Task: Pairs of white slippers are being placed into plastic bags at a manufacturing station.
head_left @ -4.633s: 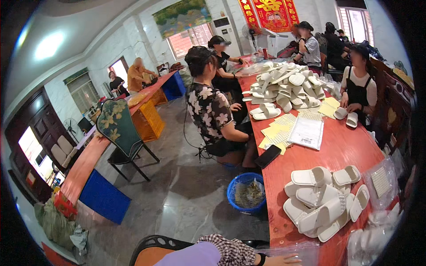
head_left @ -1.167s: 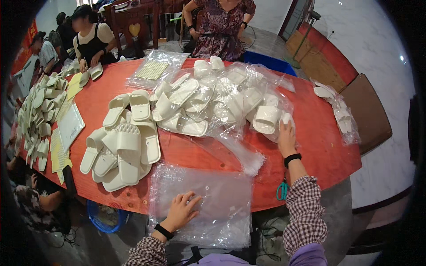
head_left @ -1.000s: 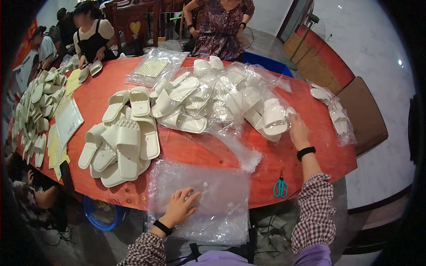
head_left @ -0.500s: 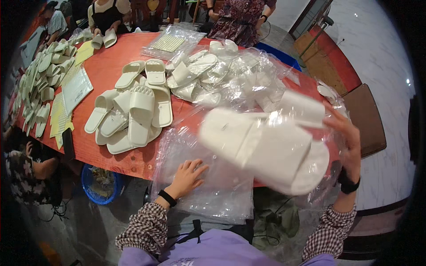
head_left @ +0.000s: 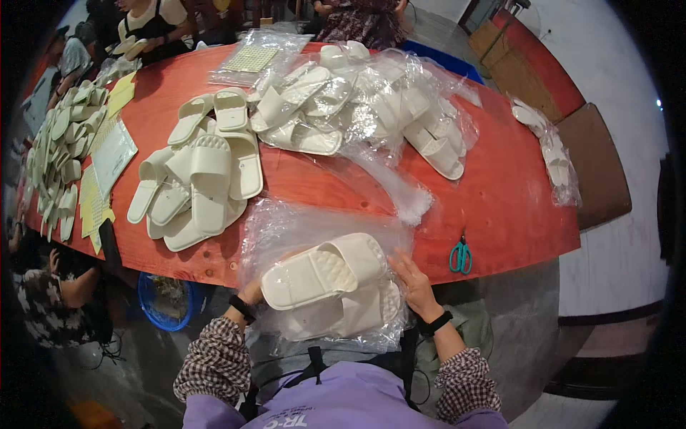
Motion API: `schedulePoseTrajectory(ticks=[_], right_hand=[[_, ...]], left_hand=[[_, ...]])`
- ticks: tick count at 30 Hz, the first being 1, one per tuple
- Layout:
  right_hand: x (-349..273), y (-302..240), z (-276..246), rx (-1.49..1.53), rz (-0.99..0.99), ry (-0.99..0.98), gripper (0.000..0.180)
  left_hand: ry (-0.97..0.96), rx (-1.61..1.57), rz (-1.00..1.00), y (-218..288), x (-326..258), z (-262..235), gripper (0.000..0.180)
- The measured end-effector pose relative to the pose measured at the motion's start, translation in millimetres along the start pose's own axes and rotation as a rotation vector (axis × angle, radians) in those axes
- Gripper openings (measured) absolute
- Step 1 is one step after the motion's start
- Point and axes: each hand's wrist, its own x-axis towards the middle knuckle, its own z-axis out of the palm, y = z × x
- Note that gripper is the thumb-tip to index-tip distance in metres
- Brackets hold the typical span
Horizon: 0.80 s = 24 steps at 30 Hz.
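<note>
A pair of cream slide slippers (head_left: 325, 270) lies stacked on a sheet of clear plastic bags (head_left: 286, 225) at the near edge of the long red table (head_left: 493, 200). My left hand (head_left: 251, 292) is mostly hidden under the slippers' left end and holds them there. My right hand (head_left: 413, 280) rests flat against the right end of the pair, fingers together. Both wrists wear a dark band.
A heap of loose cream slippers (head_left: 204, 175) lies to the left, and slippers in clear bags (head_left: 371, 107) lie beyond. Teal scissors (head_left: 461, 255) sit near the table edge at right. A blue bucket (head_left: 166, 300) stands below. Other people sit at the far end.
My right hand reached to the bagged slippers at the far right, lifted a cream pair toward me, and now both hands set it on the plastic bags by my body.
</note>
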Motion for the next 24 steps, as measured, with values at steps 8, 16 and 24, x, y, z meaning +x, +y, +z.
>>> schedulePoseTrajectory(ticks=[8, 16, 24], right_hand=[[12.1, -5.3, 7.3, 0.101, 0.013, 0.177, 0.058], [6.0, 8.7, 0.9, 0.150, 0.011, 0.000, 0.061], [-5.3, 11.5, -5.5, 0.779, 0.466, 0.279, 0.045]], left_hand=[[0.055, -0.404, -0.212, 42.2, 44.8, -21.0, 0.056], [0.248, -0.163, -0.169, 64.8, 19.8, -27.0, 0.062], [0.263, 0.078, -0.018, 41.6, 39.3, -43.1, 0.061]])
